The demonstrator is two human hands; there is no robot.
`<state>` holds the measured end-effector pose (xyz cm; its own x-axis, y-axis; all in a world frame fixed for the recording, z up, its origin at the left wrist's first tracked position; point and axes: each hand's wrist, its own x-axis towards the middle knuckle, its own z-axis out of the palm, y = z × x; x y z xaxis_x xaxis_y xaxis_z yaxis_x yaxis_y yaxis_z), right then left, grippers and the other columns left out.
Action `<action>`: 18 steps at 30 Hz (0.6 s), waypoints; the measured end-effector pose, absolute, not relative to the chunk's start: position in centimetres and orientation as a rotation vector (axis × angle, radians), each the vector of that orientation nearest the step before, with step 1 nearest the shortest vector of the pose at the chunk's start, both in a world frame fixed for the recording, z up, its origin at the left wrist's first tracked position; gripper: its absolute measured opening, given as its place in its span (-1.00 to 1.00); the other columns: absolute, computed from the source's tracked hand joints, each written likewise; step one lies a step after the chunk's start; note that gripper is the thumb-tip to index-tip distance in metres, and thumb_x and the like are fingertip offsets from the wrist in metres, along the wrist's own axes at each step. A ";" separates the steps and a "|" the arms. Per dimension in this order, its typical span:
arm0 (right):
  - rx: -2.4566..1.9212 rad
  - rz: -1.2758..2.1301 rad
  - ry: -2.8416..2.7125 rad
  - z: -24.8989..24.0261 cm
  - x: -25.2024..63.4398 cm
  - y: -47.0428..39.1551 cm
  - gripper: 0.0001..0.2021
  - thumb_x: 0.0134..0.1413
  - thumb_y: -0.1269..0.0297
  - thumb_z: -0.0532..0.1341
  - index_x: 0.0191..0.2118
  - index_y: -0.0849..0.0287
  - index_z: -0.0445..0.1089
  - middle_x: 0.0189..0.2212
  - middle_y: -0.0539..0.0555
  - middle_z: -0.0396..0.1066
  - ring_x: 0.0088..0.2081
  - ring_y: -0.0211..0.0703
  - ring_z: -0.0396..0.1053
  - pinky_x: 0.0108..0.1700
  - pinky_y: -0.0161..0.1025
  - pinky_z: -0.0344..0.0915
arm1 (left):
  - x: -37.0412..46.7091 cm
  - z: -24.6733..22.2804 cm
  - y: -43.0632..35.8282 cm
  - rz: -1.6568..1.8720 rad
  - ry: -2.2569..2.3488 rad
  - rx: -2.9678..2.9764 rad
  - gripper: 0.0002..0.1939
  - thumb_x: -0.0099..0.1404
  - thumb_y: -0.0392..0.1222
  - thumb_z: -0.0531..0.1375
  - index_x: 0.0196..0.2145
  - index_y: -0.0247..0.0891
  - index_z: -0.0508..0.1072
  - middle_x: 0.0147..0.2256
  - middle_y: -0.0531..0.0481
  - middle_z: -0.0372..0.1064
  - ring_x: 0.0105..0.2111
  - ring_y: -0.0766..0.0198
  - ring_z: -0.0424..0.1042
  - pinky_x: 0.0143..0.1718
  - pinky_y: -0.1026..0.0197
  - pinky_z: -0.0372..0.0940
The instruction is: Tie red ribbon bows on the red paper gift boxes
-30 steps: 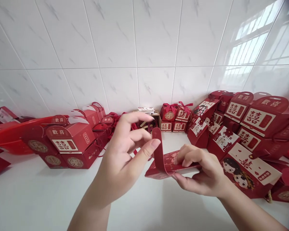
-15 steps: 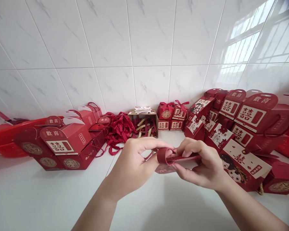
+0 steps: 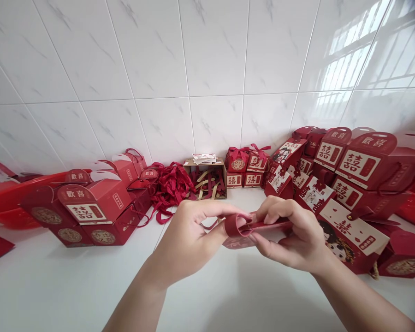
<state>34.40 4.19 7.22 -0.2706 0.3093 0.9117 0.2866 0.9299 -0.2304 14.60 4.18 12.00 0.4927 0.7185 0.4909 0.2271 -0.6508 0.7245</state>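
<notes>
Above the white tabletop, my two hands hold a small red gift box [image 3: 240, 242] between them. At its near left corner a red strap loop [image 3: 232, 226] curls round. My left hand [image 3: 190, 242] pinches that loop between thumb and fingers. The fingers of my right hand [image 3: 290, 233] are bent over the box's top edge, with the thumb pressed along its near side. Much of the box lies hidden behind the fingers.
Red gift boxes are stacked at left [image 3: 97, 212] and right [image 3: 363, 161]. A heap of red ribbon [image 3: 174, 184] and a cardboard box [image 3: 223, 173] of ribbon pieces lie by the tiled wall. A red basin [image 3: 7, 198] stands far left.
Both hands keep their grip; the strap loop looks slightly wider round. The view has shifted a little, showing more of a red card at the far left.
</notes>
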 end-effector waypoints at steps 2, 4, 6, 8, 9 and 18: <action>-0.441 0.033 -1.865 7.3 34.4 4.1 -0.73 -0.02 0.47 0.28 -0.26 0.08 0.19 -0.47 0.01 0.33 -0.49 -0.21 0.34 -0.53 -0.29 0.27 | 14.4 12.1 4.1 1.073 0.719 2.193 -0.79 0.25 -0.28 0.19 -0.23 -0.08 0.60 -0.38 0.01 0.55 -0.39 0.18 0.50 -0.43 0.23 0.41; -0.429 0.058 -1.862 7.3 34.3 4.1 -0.74 -0.01 0.47 0.28 -0.26 0.08 0.20 -0.46 0.03 0.35 -0.48 -0.20 0.36 -0.53 -0.29 0.30 | 14.2 12.2 4.1 1.047 0.641 2.240 -0.79 0.24 -0.32 0.18 -0.26 -0.11 0.59 -0.40 0.00 0.53 -0.41 0.20 0.48 -0.43 0.23 0.38; -0.407 0.070 -1.846 7.3 34.3 4.1 -0.74 -0.01 0.48 0.27 -0.26 0.09 0.20 -0.45 0.04 0.37 -0.47 -0.19 0.38 -0.52 -0.28 0.33 | 13.9 12.2 4.1 1.019 0.569 2.277 -0.78 0.22 -0.36 0.18 -0.24 -0.16 0.57 -0.39 -0.02 0.51 -0.42 0.22 0.45 -0.41 0.21 0.37; -0.368 0.043 -1.815 7.3 34.3 4.1 -0.74 -0.01 0.48 0.27 -0.25 0.10 0.20 -0.43 0.06 0.39 -0.46 -0.17 0.40 -0.51 -0.26 0.36 | 13.8 12.2 4.2 1.001 0.518 2.292 -0.75 0.18 -0.40 0.18 -0.20 -0.21 0.52 -0.36 -0.04 0.49 -0.42 0.24 0.44 -0.38 0.21 0.37; -0.342 0.018 -1.802 7.3 34.3 4.1 -0.73 -0.02 0.49 0.28 -0.24 0.10 0.20 -0.43 0.07 0.39 -0.46 -0.16 0.40 -0.49 -0.23 0.38 | 13.9 12.0 4.4 1.004 0.496 2.289 -0.74 0.16 -0.42 0.19 -0.19 -0.23 0.50 -0.34 -0.04 0.49 -0.40 0.25 0.43 -0.35 0.20 0.37; -0.305 -0.137 -1.791 7.8 34.3 4.2 -0.73 -0.04 0.57 0.27 -0.21 0.15 0.32 -0.44 0.06 0.37 -0.42 -0.13 0.38 -0.40 -0.14 0.41 | 15.1 10.6 6.2 1.420 0.195 2.421 -0.79 0.16 -0.51 0.23 -0.33 -0.23 0.51 -0.37 -0.04 0.54 -0.30 0.23 0.51 -0.13 0.11 0.39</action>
<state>34.33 4.19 7.80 -0.2139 0.1328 0.9678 0.2787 0.9578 -0.0698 15.13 6.17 10.60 0.4948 0.2787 0.8231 -0.0464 -0.9374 0.3452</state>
